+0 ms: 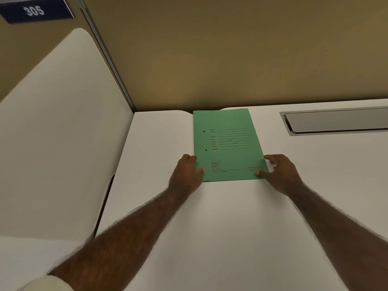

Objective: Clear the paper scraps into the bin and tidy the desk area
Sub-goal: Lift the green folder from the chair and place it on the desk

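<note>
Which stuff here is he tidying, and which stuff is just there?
Part of the job:
green folder
left hand and right hand, each at a near corner
desk

Just there:
room sign 305
grey desk hatch
side partition

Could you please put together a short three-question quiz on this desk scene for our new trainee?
1. True or false: the green folder lies flat on the white desk.
2. Where does the left hand touch the folder? A) its far edge B) its near left corner C) nowhere
3. Fill in: the sign at the upper left reads ___.

Key:
1. True.
2. B. Its thumb rests on the near left corner, while the right hand has fingertips at the near right corner.
3. 305.
</note>
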A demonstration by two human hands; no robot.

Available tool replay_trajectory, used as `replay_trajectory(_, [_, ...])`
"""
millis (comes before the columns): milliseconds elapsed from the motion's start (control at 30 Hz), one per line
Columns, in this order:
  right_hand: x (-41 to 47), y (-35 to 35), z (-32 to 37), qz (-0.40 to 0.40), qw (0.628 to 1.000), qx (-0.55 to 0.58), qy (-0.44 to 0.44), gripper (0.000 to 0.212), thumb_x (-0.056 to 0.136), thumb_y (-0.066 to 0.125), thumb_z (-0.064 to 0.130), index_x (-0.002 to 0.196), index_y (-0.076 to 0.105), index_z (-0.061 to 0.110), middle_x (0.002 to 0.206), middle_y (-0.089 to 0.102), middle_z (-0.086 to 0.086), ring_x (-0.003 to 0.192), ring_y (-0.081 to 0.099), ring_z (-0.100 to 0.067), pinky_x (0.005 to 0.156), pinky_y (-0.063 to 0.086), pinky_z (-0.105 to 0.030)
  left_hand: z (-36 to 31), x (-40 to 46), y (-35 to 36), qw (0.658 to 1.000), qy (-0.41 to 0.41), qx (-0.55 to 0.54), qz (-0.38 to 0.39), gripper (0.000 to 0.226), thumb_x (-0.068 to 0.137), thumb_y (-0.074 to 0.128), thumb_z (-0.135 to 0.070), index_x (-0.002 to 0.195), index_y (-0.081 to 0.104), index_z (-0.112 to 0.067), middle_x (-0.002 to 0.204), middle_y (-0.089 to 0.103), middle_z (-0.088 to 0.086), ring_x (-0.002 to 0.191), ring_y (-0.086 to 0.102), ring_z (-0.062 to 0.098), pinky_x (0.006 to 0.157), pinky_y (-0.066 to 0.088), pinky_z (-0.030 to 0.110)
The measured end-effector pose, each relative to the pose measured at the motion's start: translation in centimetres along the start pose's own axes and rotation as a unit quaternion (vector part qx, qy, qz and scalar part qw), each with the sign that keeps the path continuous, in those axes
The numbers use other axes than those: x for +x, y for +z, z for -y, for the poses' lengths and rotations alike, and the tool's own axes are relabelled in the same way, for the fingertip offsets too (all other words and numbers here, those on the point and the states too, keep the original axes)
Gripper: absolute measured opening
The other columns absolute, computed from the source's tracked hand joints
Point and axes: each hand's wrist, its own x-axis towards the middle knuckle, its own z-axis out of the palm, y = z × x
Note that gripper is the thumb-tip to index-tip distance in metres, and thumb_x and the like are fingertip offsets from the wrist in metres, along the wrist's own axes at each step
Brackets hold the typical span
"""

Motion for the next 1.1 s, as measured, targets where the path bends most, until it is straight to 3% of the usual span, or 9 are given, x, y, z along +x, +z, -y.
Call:
replay_trajectory(167, [-5.3,-0.4,-0.3,0.017,0.999,-0.029,0.02,0.079,0.077,0.093,0.038,0.144,0.059,0.014,0.145,0.056,-0.01,0.137,0.051,-0.026,0.113,0.039,-0.036,0.1,-4.7,-0.8,1.0,0.009,0.021,0.008,0.05,0.098,0.063,-0.036,0.139,0.053,-0.009,0.136,0.054,0.006,0.131,0.047,0.025,0.103,0.049,0.043])
replay_trajectory(333, [-12.1,-0.1,-0.8,0.054,0.994,-0.073,0.057,0.097,0.075,0.091,0.05,0.153,0.05,0.01,0.165,0.038,-0.006,0.152,0.035,-0.022,0.122,0.028,-0.034,1.3,-10.8,-1.0,0.999,0.013,0.046,0.016,0.054,0.098,0.062,-0.04,0.142,0.05,-0.01,0.139,0.053,0.006,0.132,0.046,0.024,0.104,0.048,0.041])
replay_trajectory(600, [-23.0,1.0,-1.3,0.083,0.989,-0.099,0.067,0.094,0.08,0.086,0.054,0.155,0.048,0.012,0.171,0.029,-0.002,0.158,0.026,-0.019,0.126,0.021,-0.031,3.4,-21.1,-0.9,0.995,0.009,0.082,0.059,0.057,0.098,0.06,-0.042,0.145,0.045,-0.014,0.143,0.048,0.003,0.135,0.042,0.023,0.105,0.045,0.037])
replay_trajectory(1100, [-39.1,3.3,-1.2,0.081,0.987,-0.1,0.091,0.076,0.087,0.081,0.051,0.152,0.052,0.025,0.171,0.029,0.004,0.157,0.027,-0.018,0.126,0.021,-0.035,4.8,-34.6,-1.2,0.996,0.007,0.05,0.074,0.053,0.101,0.059,-0.042,0.145,0.049,-0.014,0.157,0.041,0.001,0.148,0.032,0.018,0.115,0.035,0.034])
